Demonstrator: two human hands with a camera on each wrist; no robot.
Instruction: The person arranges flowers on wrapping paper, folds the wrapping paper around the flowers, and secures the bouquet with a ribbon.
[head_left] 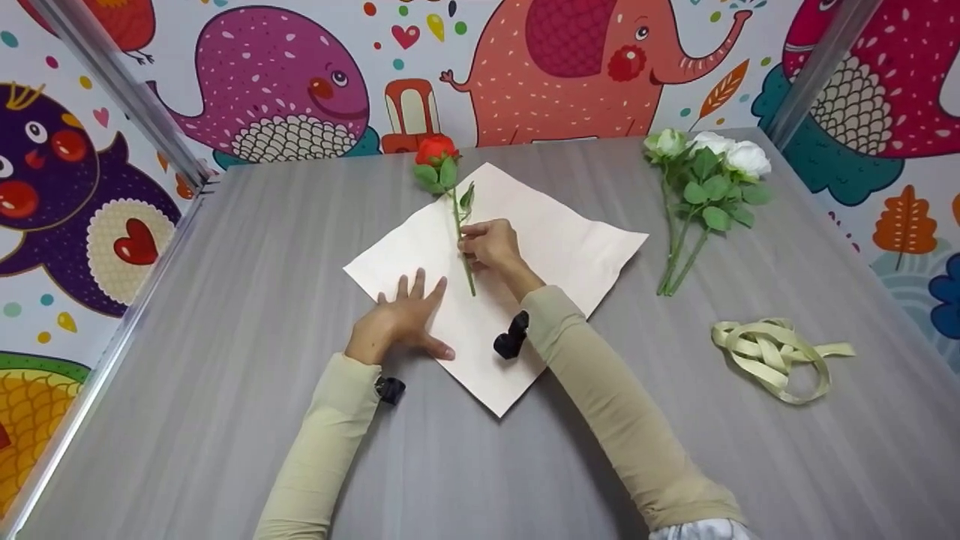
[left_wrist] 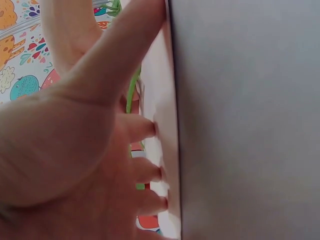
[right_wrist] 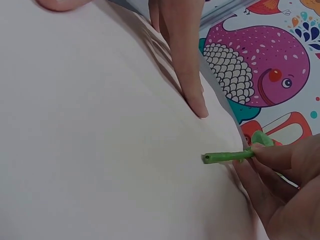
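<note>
A red rose with a green stem lies over the upper left part of a pale pink sheet of wrapping paper, its bloom past the paper's edge. My right hand pinches the stem between thumb and fingers; in the right wrist view the cut end of the stem sticks out from the pinch. With fingers spread, my left hand presses on the paper's lower left edge. The left wrist view shows its thumb and fingertips against the sheet.
Several white roses with leafy stems lie at the right back of the grey table. A loose coil of pale yellow-green ribbon lies at the right. Walls with cartoon animals stand behind and at both sides.
</note>
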